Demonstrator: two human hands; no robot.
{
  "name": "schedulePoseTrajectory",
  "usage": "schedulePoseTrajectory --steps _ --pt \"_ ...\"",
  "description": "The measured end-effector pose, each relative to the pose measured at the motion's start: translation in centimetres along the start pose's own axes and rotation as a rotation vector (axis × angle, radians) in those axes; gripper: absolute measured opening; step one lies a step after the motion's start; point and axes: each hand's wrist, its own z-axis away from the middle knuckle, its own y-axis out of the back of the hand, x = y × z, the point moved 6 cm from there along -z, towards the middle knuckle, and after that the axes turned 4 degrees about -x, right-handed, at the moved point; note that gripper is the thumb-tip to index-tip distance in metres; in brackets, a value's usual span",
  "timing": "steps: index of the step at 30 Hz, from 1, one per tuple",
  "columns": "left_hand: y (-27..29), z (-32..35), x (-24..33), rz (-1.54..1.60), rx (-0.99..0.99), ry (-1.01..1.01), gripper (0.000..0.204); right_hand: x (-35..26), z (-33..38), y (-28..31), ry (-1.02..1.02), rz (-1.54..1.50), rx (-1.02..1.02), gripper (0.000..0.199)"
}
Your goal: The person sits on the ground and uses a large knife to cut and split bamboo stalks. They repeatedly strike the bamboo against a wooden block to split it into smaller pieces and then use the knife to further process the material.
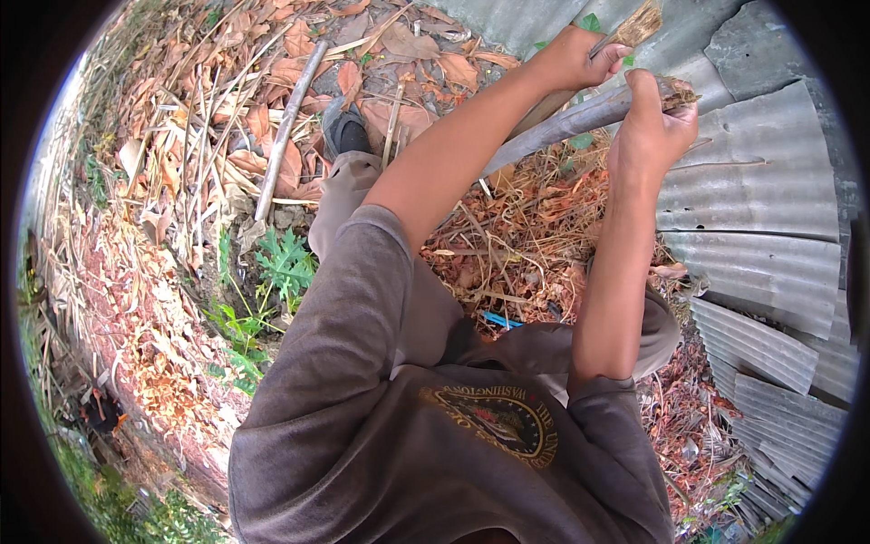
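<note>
Both my arms reach toward the upper right. My left hand (580, 59) is closed around a brown wooden stick (641, 24), whose ragged, broken end sticks out past the fingers. Just nearer, my right hand (651, 127) grips a thicker grey branch (566, 125) close to its splintered end. That branch slants down to the left and passes behind my left forearm. The two pieces run nearly side by side; whether they join lower down is hidden by my arm.
Overlapping grey corrugated metal sheets (752, 163) line the right side. Dry leaves (399, 41) cover the ground. A loose pole (292, 127) lies left of my shoe (344, 125). A green plant (285, 263) grows at left, and a blue scrap (501, 319) lies near my legs.
</note>
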Motion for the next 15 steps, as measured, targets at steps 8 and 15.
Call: schedulePoseTrajectory --steps 8,15 --pt "-0.8 -0.1 -2.2 0.074 0.055 0.055 0.039 -1.0 1.6 -0.7 0.011 0.06 0.089 0.017" --pt "8.7 -3.1 -9.0 -0.072 0.29 0.142 0.039 -2.4 7.0 -3.2 0.225 0.257 -0.038 0.025"
